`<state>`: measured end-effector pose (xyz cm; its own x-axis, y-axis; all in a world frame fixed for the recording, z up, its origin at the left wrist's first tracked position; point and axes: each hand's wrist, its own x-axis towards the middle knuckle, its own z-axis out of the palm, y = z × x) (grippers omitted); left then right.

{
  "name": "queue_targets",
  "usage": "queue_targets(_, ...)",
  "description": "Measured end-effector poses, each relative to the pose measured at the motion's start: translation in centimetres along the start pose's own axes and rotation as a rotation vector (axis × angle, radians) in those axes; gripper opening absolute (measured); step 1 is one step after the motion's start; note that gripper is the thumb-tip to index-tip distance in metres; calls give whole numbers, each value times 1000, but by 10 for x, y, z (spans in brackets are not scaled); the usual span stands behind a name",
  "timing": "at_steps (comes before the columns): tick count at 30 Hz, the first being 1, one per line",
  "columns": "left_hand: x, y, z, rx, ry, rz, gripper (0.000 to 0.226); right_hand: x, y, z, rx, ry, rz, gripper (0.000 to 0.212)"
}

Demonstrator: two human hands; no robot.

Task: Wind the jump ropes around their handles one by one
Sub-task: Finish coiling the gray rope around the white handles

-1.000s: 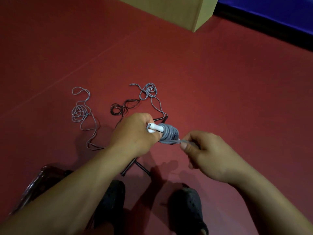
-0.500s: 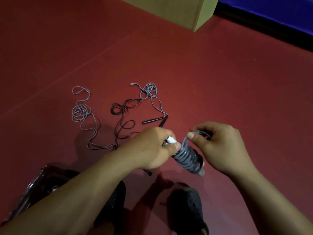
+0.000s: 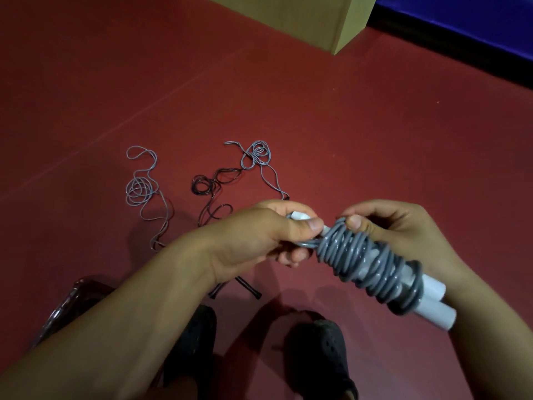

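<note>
A grey jump rope (image 3: 366, 261) is wound in many coils around its two white handles (image 3: 435, 307), held low in front of me above the red floor. My left hand (image 3: 259, 238) grips the near end of the handles, thumb on top. My right hand (image 3: 395, 232) holds the bundle from behind, its thumb pressing the top coil. On the floor lie loose ropes: a grey one (image 3: 141, 189) at left, a dark one (image 3: 213, 183) in the middle and another grey one (image 3: 259, 157) beyond it. Thin black handles (image 3: 248, 287) show under my left wrist.
A tan box (image 3: 317, 15) stands at the far edge of the red floor, with a blue mat (image 3: 461, 15) behind it. My two dark shoes (image 3: 320, 356) are at the bottom. A dark plastic bag (image 3: 66, 304) lies at the lower left.
The wound bundle has come closer and turned so its white handle ends point lower right. My right hand has shifted from pulling the rope end to holding the coils.
</note>
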<state>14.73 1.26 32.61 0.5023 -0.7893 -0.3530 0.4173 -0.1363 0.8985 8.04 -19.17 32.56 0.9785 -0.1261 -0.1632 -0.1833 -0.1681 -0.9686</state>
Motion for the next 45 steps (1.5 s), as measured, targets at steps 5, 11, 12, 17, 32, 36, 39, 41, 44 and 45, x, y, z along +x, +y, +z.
queue_targets(5, 1, 0, 1, -185, -37, 10, 13, 4, 19, 0, -47, -29, 72, 9)
queue_targets(11, 4, 3, 8, -321, 87, 36, 8, -6, 3, 25, -638, -19, -152, 34)
queue_targets(12, 6, 3, 10, -330, 140, 35, 8, -4, 2, 30, -624, 42, -168, 37)
queue_targets(17, 14, 0, 12, -277, 390, 42, 12, -4, 12, 45, -664, -63, -200, 20)
queue_targets(32, 22, -15, -8, 163, 740, 47, 27, -6, 7, 48, -726, -3, -208, 30)
queue_targets(36, 23, -16, -11, 187, 791, 33, 18, -6, 5, 46, -707, 41, -217, 21)
queue_targets(39, 21, -16, -11, 205, 799, 17, 14, -7, 4, 44, -720, 71, -217, 19)
queue_targets(41, 20, -15, -11, 260, 796, 8, 11, -7, 3, 44, -710, 113, -224, 15)
queue_targets(44, 18, -15, -13, 365, 765, -7, 8, -8, 1, 43, -613, 172, -211, 7)
queue_targets(45, 17, -15, -13, 403, 743, -9, 9, -8, 1, 43, -590, 185, -207, 5)
